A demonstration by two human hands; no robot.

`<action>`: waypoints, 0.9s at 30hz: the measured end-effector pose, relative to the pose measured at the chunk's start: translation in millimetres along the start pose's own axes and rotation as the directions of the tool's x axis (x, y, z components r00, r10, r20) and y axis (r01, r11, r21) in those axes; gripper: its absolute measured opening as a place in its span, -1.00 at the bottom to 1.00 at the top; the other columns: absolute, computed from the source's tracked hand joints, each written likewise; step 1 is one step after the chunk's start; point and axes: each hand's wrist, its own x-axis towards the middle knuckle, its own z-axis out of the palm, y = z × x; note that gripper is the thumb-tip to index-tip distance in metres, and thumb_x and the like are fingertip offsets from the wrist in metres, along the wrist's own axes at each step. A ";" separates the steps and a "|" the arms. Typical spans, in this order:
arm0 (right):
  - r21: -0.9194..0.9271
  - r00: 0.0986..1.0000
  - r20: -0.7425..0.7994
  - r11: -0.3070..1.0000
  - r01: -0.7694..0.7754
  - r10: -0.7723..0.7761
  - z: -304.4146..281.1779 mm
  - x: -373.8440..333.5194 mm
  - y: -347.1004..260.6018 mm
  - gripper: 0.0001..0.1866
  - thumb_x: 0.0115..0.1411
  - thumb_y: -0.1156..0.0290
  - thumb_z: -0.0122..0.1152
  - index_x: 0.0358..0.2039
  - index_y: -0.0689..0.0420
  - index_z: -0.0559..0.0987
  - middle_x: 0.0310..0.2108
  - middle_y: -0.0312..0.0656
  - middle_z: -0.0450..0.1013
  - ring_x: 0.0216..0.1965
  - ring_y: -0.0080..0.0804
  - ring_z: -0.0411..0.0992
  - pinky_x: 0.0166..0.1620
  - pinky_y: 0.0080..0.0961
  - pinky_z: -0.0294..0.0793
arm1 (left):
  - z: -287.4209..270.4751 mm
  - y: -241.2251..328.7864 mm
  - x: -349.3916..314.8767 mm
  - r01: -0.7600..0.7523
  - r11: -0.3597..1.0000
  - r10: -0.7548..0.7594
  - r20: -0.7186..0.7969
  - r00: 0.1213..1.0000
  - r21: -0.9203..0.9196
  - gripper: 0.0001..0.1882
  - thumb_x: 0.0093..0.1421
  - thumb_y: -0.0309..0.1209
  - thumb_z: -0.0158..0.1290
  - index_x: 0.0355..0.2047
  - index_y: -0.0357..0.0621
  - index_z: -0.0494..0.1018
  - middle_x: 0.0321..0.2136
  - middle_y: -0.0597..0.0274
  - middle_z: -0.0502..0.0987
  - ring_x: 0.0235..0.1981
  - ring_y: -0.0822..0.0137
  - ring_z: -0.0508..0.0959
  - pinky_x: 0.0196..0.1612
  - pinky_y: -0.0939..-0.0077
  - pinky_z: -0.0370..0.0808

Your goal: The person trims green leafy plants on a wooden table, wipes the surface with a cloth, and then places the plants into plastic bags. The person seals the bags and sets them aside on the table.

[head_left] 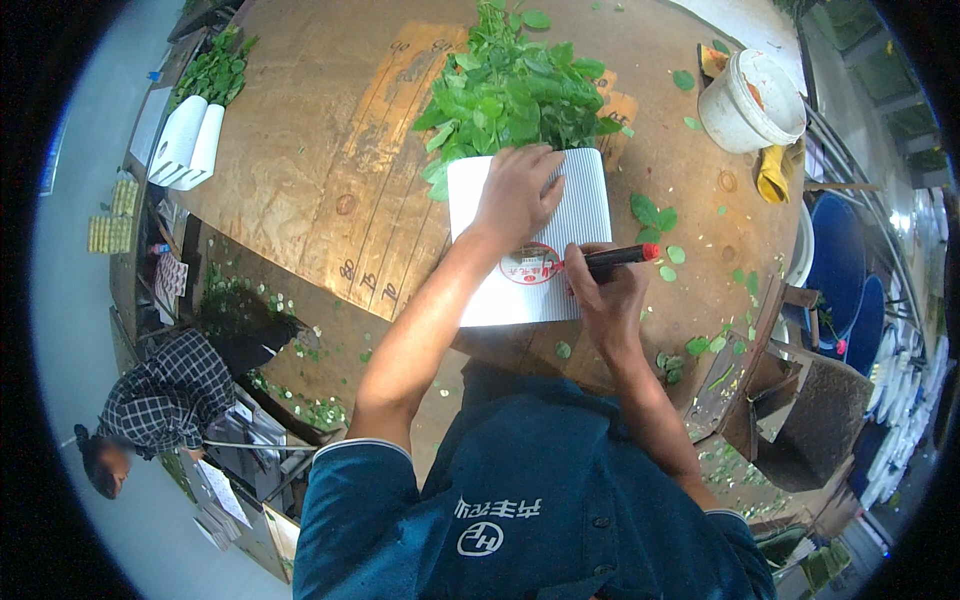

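Observation:
A bunch of green leafy stems lies on the wooden table, its lower part wrapped in a white corrugated sheet. My left hand rests flat on the wrap near its leafy end, fingers stretched out and holding nothing. In my right hand is a black marker pen with a red end, pinched between thumb and fingers. Its writing end points at a round red printed mark on the wrap; my fingers partly hide the tip.
On the right of the wooden table stands a white bucket beside a yellow cloth. Another wrapped bunch lies far left. Loose leaves are scattered about. Blue bins stand beyond the right edge. A person in a checked shirt bends at lower left.

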 end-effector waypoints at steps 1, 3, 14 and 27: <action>0.002 1.000 0.017 1.000 0.007 -0.007 0.3 -0.3 -1.1 -0.78 0.30 0.39 0.35 -0.30 0.34 0.66 -0.49 -0.26 0.57 -0.47 -0.63 0.46 -0.36 -0.59 0.46 | 0.3 -0.3 -0.1 0.008 1.000 -0.009 0.011 1.000 0.012 -0.64 0.27 -0.33 0.15 0.03 -0.21 0.56 0.05 -0.11 0.58 0.11 -0.09 0.51 0.23 0.09 0.37; 0.111 0.999 -0.021 0.994 -0.025 0.028 0.8 -1.8 -3.4 -0.78 0.31 0.39 0.34 -0.30 0.34 0.65 -0.49 -0.25 0.57 -0.47 -0.60 0.48 -0.36 -0.57 0.48 | 0.4 -1.0 -0.9 0.017 1.000 -0.016 0.014 1.000 -0.008 -0.64 0.26 -0.34 0.15 0.03 -0.22 0.55 0.05 -0.12 0.57 0.11 -0.10 0.51 0.23 0.09 0.36; 0.495 0.923 -0.226 0.853 -0.166 0.311 -79.3 15.2 50.6 -0.75 0.37 0.27 0.26 -0.31 0.21 0.61 -0.47 -0.24 0.59 -0.51 -0.65 0.46 -0.44 -0.64 0.41 | -13.7 18.6 10.9 0.020 0.998 -0.026 0.099 0.995 0.059 -0.66 0.25 -0.47 0.17 0.02 -0.29 0.55 0.07 -0.18 0.56 0.17 -0.12 0.50 0.30 0.03 0.29; 0.460 0.884 -0.279 0.860 -0.218 0.374 -151.3 -21.0 149.0 -0.70 0.32 0.23 0.32 -0.32 0.26 0.60 -0.45 -0.25 0.59 -0.49 -0.59 0.50 -0.41 -0.58 0.47 | 49.3 131.7 183.7 -0.062 0.965 0.109 0.175 0.979 -0.253 -0.76 0.25 -0.47 0.16 -0.10 -0.33 0.58 -0.17 -0.18 0.65 -0.13 -0.03 0.68 -0.04 0.27 0.57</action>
